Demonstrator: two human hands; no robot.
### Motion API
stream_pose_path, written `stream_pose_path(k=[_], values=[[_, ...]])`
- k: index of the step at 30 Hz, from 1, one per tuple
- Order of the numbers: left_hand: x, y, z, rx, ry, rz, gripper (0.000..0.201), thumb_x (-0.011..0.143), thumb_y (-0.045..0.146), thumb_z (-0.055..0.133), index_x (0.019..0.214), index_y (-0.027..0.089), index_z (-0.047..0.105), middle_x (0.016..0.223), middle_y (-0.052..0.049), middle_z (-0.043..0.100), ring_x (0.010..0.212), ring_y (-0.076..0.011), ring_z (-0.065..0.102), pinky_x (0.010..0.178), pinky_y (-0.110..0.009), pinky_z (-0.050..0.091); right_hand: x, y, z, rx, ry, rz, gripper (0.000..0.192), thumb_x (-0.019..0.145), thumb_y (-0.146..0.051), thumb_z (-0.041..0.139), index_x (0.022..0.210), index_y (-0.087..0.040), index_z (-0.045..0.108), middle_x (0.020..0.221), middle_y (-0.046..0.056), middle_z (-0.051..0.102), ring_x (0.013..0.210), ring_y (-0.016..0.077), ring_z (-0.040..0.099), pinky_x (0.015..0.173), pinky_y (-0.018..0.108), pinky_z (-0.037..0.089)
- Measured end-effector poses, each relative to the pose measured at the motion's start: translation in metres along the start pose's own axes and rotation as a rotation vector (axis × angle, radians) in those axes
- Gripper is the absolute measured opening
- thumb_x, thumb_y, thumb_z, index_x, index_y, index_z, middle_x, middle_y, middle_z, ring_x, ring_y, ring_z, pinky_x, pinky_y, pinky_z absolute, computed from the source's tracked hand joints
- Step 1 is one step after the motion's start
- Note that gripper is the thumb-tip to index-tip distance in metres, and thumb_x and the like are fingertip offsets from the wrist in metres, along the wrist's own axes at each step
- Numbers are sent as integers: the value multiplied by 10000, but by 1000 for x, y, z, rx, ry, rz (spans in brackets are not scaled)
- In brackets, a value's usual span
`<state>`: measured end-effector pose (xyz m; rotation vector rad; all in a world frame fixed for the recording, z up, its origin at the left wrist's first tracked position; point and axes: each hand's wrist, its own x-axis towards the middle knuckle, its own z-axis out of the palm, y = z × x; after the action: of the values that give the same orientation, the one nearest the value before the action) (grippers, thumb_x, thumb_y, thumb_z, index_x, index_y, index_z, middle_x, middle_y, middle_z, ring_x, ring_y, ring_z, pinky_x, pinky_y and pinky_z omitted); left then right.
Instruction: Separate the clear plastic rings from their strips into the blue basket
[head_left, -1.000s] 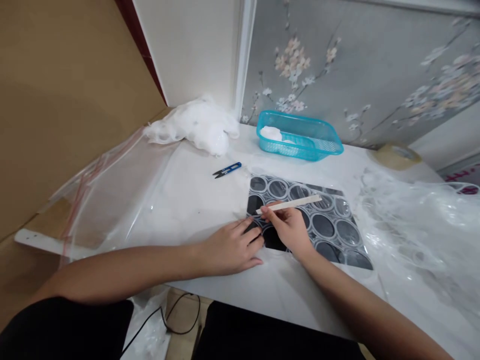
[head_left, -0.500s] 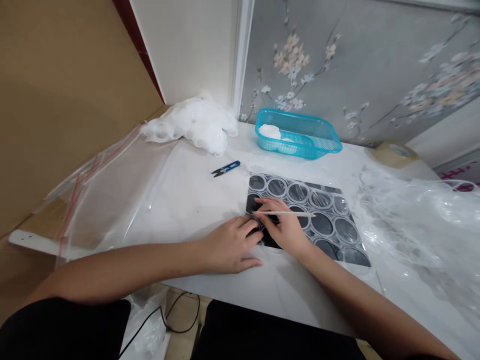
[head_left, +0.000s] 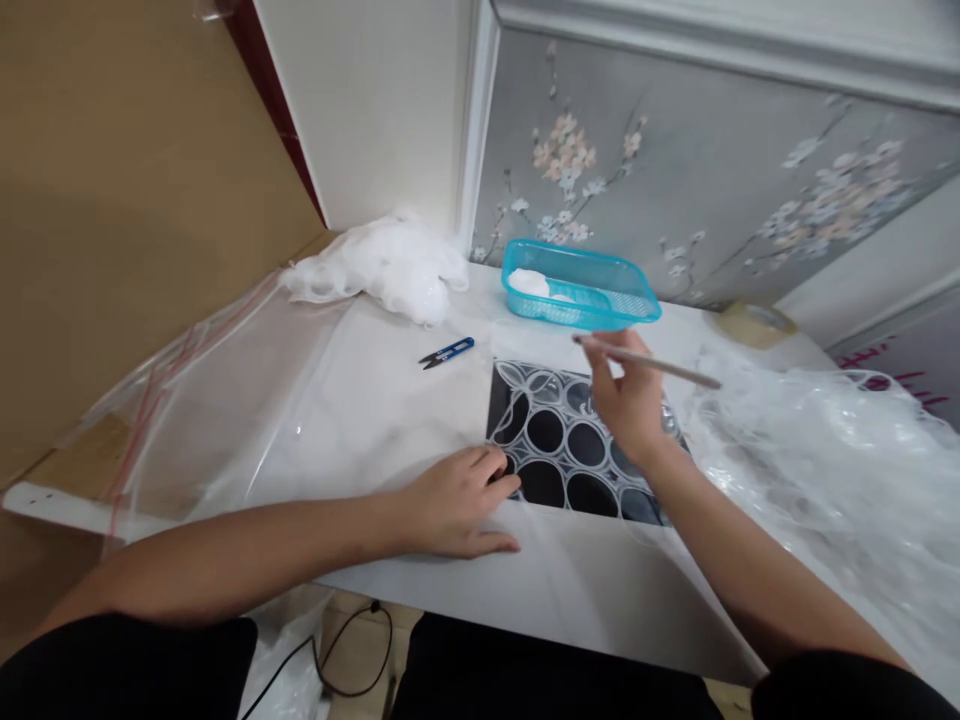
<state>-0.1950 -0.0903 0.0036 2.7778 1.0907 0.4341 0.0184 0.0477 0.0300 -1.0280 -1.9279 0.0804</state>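
A black sheet (head_left: 544, 432) covered with rows of pale, clear-looking rings lies on the white table. My left hand (head_left: 461, 500) rests at its lower left corner, fingers apart, with the fingertips on the sheet's edge. Above the sheet's right part, my right hand (head_left: 626, 395) is closed round a thin stick (head_left: 675, 372), which slants down to the right. At the upper left of the sheet some ring outlines (head_left: 517, 385) look bent and raised. Whether my right fingers also pinch any of that ring material, I cannot make out.
Blue thread snips (head_left: 447, 353) lie left of the sheet. Behind stands a turquoise basket (head_left: 581, 285) holding white pieces. White material (head_left: 382, 265) is heaped at the back left, clear plastic rings (head_left: 832, 440) at right. A tape roll (head_left: 754, 325) and zip bags (head_left: 217, 400) lie nearby.
My right hand has risen and moved right, away from my left hand, with the stick still in it. The rings at the sheet's upper left now look bent. My left hand stays nearly in place.
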Motion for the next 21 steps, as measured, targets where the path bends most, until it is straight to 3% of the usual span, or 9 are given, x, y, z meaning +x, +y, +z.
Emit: stream_pose_path(k=[3, 7, 10, 12, 14, 18, 21], values=[[1, -2, 2, 35, 34, 7, 540, 870, 549, 582, 1149, 87, 597, 1077, -153, 546, 981, -269, 535, 876, -365, 471, -24, 2, -11, 16, -46, 36, 200, 934, -305, 475, 931, -201, 646, 858, 51, 668, 838, 211, 621, 839, 435, 464], [4, -1, 5, 50, 78, 3, 535, 866, 528, 602, 1144, 70, 598, 1037, -148, 550, 956, -263, 533, 863, -362, 473, -32, 15, -33, 10, 121, 262, 239, 919, -347, 510, 888, -167, 663, 741, 32, 636, 641, 161, 576, 579, 300, 439], [6, -1, 4, 15, 106, -24, 507, 890, 532, 562, 1119, 82, 600, 997, -131, 550, 914, -254, 541, 827, -370, 485, -17, 20, -53, -14, 321, 226, 228, 901, -338, 543, 855, -163, 682, 767, 35, 628, 722, 168, 596, 638, 305, 447], [7, -2, 1, -21, 122, -45, 485, 921, 528, 511, 1112, 90, 595, 994, -123, 550, 887, -241, 546, 806, -371, 494, -13, 18, -61, 19, 359, 200, 197, 899, -318, 550, 883, -175, 685, 834, 40, 645, 810, 179, 612, 720, 323, 460], [9, -4, -1, -43, 126, -50, 469, 951, 515, 460, 1126, 98, 584, 1037, -130, 557, 925, -243, 552, 829, -383, 495, -21, 12, -60, 86, 224, 206, 184, 904, -307, 540, 894, -185, 678, 859, 42, 659, 825, 184, 617, 738, 330, 465], [15, -4, 0, -29, 75, 17, 498, 965, 535, 421, 1202, 116, 547, 1233, -159, 549, 1176, -295, 495, 980, -455, 434, -59, -4, -37, 263, -276, 207, 217, 927, -307, 490, 852, -201, 664, 837, 42, 658, 809, 190, 611, 740, 331, 467], [17, -4, 5, -9, -18, 68, 601, 949, 586, 414, 1292, 99, 491, 1380, -174, 473, 1303, -328, 403, 1055, -478, 377, -80, -12, -19, 397, -449, 271, 246, 936, -339, 475, 804, -203, 632, 788, 35, 636, 783, 189, 601, 745, 329, 461]])
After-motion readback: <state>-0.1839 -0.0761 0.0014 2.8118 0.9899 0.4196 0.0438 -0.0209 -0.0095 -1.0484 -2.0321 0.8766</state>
